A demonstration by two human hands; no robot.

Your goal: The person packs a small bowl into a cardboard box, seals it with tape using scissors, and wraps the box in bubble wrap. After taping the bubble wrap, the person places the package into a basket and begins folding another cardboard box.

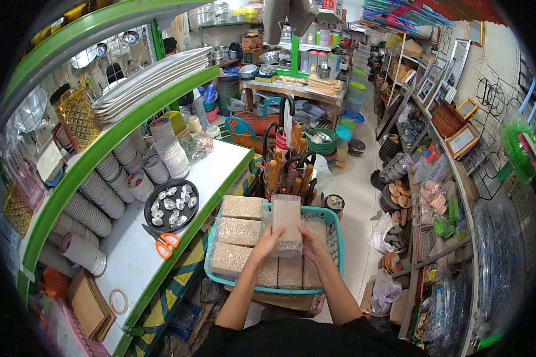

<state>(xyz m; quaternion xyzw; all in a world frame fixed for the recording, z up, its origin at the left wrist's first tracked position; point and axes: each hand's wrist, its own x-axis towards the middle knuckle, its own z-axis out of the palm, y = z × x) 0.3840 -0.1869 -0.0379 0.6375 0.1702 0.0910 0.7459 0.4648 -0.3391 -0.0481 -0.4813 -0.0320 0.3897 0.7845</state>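
Package in bubble wrap is above teal basket of similar packs, fingers of left hand and right hand closed on its opposite sides, apparently for balanced support

Narrow aisle of pale floor tiles between green-edged shelving and crowded wall racks

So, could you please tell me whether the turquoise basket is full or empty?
The basket looks nearly full: bubble-wrapped packages fill most of the space inside its rim.
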